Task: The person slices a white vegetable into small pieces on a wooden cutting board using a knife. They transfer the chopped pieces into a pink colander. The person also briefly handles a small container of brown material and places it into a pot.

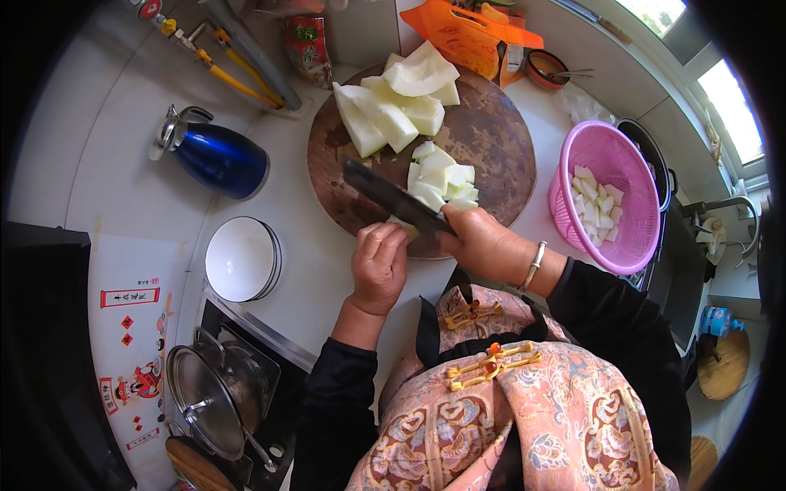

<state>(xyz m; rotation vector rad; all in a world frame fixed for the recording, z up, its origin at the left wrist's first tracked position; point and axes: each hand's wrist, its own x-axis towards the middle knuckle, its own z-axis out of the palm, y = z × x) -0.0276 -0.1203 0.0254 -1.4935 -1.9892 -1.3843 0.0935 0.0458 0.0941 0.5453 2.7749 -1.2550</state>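
Observation:
My right hand (482,245) grips the handle of a dark-bladed cleaver (393,193), its blade slanting up to the left over a round wooden chopping board (497,129). Beneath the blade, my left hand (381,264) has its fingers curled on a melon piece (405,228), mostly hidden by the knife and fingers. Just beyond the cleaver lies a heap of cut pale melon chunks (439,175). Large peeled melon slabs (393,113) are stacked at the board's far side.
A pink plastic colander (642,227) holding cut chunks stands right of the board. At left are a blue vacuum jug (221,158) and stacked white bowls (239,261). A lidded pot (206,402) sits on the hob. An orange bag (460,37) and small bowl (546,67) lie behind.

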